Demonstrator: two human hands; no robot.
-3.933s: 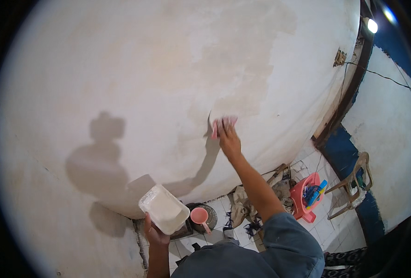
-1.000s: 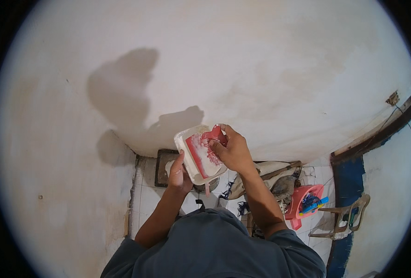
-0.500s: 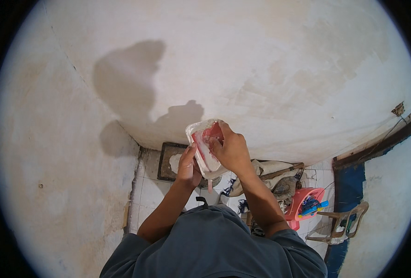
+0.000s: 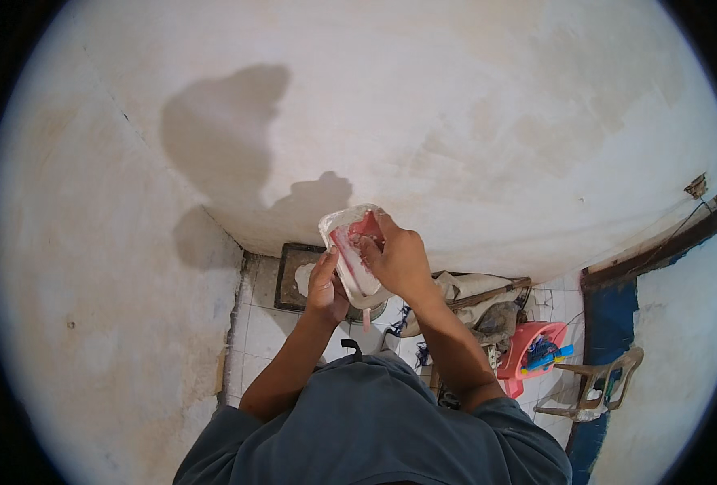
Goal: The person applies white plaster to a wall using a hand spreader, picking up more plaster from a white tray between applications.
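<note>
A shallow white tray (image 4: 325, 228) with rounded corners hangs tilted in front of my chest, smeared inside with white paste and pinkish red stains. My left hand (image 4: 326, 293) grips its left side, thumb over the rim and fingers underneath. Inside the tray, my right hand (image 4: 405, 260) pinches a flat red scraper (image 4: 365, 226) against the far end, thumb on its near face. White paste clings to the scraper and to the right thumb. A short pinkish tab (image 4: 366, 319) sticks out below the tray's near end.
Pale patchy walls meet in a corner ahead on the left. On the tiled floor lie a dark-rimmed board (image 4: 284, 283) with a white lump and a crumpled beige sack (image 4: 463, 286). To the right are a pink plastic stool (image 4: 513, 356) holding tools and a brown chair (image 4: 635, 372).
The tray and both hands have shifted slightly left and up in the picture. Each hand keeps its grip.
</note>
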